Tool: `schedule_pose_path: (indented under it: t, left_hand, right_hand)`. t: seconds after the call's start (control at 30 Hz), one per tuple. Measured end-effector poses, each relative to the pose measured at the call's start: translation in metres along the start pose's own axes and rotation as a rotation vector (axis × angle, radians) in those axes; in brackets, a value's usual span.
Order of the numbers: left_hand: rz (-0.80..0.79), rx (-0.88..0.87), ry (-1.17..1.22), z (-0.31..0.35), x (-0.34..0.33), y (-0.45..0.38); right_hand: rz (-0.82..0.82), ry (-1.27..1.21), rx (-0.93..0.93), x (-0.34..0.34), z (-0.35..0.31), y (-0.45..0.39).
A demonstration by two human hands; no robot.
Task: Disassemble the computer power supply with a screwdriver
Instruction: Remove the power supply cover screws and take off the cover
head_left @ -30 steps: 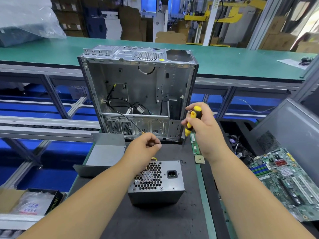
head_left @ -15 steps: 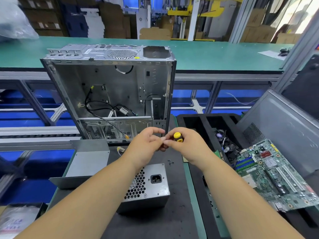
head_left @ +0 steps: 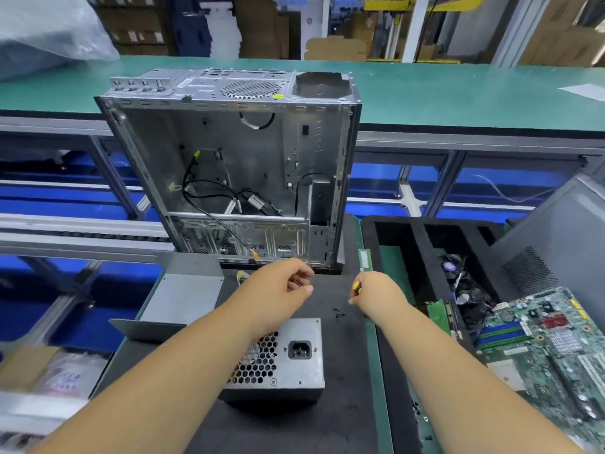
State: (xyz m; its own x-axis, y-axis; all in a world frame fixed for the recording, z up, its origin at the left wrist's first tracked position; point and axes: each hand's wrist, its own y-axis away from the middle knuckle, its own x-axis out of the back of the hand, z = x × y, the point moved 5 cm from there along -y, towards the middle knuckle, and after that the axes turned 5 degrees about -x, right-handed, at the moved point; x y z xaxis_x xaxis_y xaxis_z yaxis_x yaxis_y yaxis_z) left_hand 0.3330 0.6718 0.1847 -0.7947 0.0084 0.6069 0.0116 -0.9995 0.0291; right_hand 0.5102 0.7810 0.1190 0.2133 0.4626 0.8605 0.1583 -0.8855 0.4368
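Note:
The grey power supply [head_left: 294, 355] lies on the black mat, its fan grille and power socket facing up, partly under my left forearm. My left hand [head_left: 281, 286] hovers above the mat behind it, fingers loosely curled; I cannot tell whether they pinch anything. My right hand [head_left: 376, 293] grips the yellow-and-black screwdriver [head_left: 357, 286], only whose handle end shows. Several small black screws [head_left: 339, 312] lie on the mat between my hands.
The open computer case [head_left: 235, 165] stands upright behind my hands, cables inside. A grey metal cover [head_left: 183, 296] lies at left. A black tray [head_left: 409, 244] with parts, a motherboard [head_left: 550, 342] and a grey panel [head_left: 563, 231] sit at right.
My hands, which met at the screwdriver tip half a second ago, have drawn apart. The right hand moved right with the screwdriver. The view shifted slightly.

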Motion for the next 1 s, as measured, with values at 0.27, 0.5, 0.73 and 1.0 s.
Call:
schedule_pose_path:
  t: [0.27, 0.5, 0.73, 1.0]
  left_hand:
    - [0.147, 0.029, -0.036, -0.018, 0.01, 0.017]
    - [0.21, 0.019, -0.069, -0.008, 0.005, 0.029]
    - [0.348, 0.049, -0.06, -0.008, 0.014, 0.052]
    - [0.213, -0.03, -0.128, -0.008, 0.022, 0.075]
  right_hand:
    - [-0.044, 0.062, 0.009, -0.023, 0.003, -0.021]
    - [-0.039, 0.024, 0.088, -0.022, 0.006, -0.02]
    - [0.094, -0.276, 0.17, 0.004, 0.006, -0.004]
    - [0.08, -0.983, 0.465, 0.065, -0.042, 0.082]
